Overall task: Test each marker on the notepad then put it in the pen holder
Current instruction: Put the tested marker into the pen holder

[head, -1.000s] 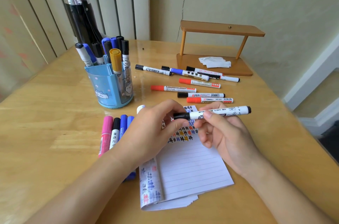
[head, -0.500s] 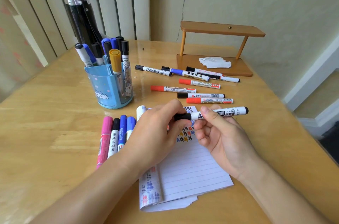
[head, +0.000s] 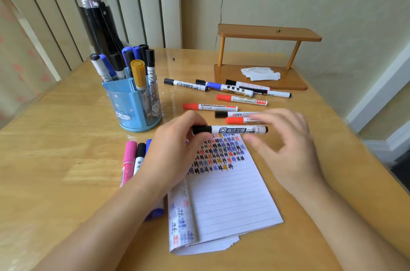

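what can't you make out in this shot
- Head view: right hand is motion-blurred, so its hold on the marker is unclear.
- Head view: left hand and forearm cover most of the blue markers beside the notepad.
- Head view: notepad marks too small to read.

Both bare forearms reach in from the bottom edge, angled toward each other over the surface. Left grip [head: 175,153] is palm-down, fingers [head: 190,118] curled, pinching the capped end of the marker [head: 233,130] and holding it level. Right grip [head: 288,146] is blurred, palm turned inward, fingers spread and loosely bent around the marker's other end, thumb just under it. Contact there can't be made out.
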